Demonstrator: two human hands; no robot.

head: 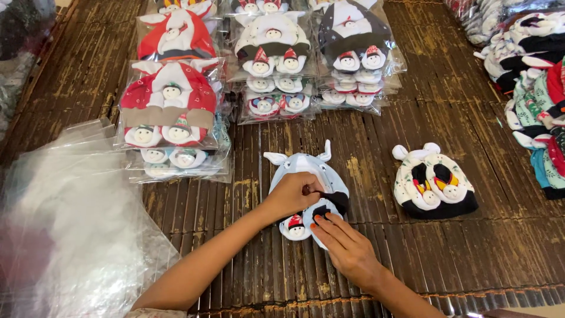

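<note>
A light blue baby hat (303,165) with two small ears and a black band lies on the dark bamboo mat (376,141) in front of me. My left hand (292,194) pinches the hat's middle, fingers closed on the fabric. Fingers flat, my right hand (347,244) presses on the hat's lower edge beside a small snowman-faced bootie (295,227). A white patterned hat with booties (434,188) lies apart to the right.
Stacks of bagged hat sets, red (170,106), white (272,53) and dark (353,41), stand at the back. A pile of empty clear plastic bags (65,218) lies at the left. Loose unpacked hats (538,88) are heaped at the right edge.
</note>
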